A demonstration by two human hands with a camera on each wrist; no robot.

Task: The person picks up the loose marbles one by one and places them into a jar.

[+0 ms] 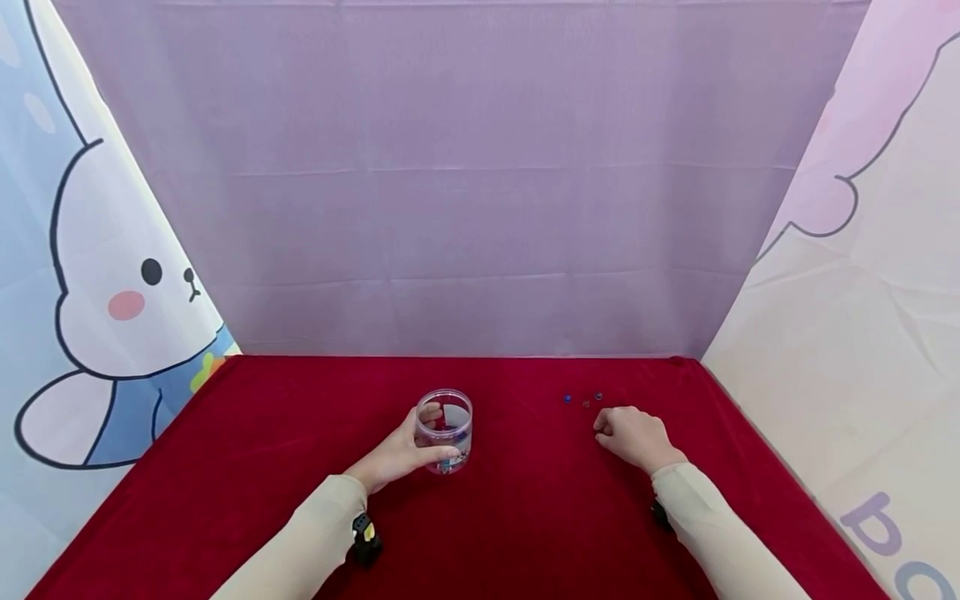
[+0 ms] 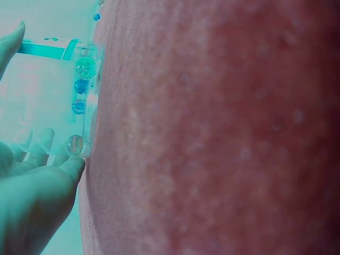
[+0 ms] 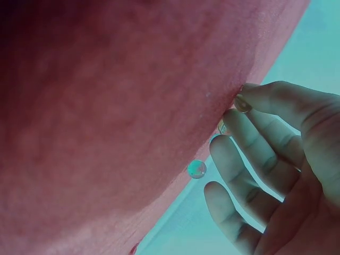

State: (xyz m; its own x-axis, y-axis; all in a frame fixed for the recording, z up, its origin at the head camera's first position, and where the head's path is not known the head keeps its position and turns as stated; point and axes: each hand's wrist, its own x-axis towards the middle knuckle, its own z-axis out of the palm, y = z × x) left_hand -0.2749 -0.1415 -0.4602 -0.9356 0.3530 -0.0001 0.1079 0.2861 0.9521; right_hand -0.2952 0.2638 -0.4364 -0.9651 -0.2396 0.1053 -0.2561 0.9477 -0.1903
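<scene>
My left hand (image 1: 405,450) grips a clear round plastic jar (image 1: 467,446), its thumb across the near side and fingers round the far side. Several glass marbles (image 2: 78,106) lie in the bottom of the jar, blue, greenish and clear. On the right, my right hand (image 1: 637,435) is low over the cloth, its thumb and fingers loosely bent and spread a little. Just beyond its fingertips lie a blue marble (image 1: 567,398), a brownish marble (image 1: 587,403) and another bluish marble (image 1: 598,396). In the right wrist view, a greenish clear marble (image 3: 196,169) sits close to the fingers.
A red cloth (image 1: 517,517) covers the table. Behind it hangs a lilac curtain (image 1: 480,183). A rabbit-printed panel (image 1: 112,250) borders the left side, and a pale printed panel (image 1: 862,350) the right.
</scene>
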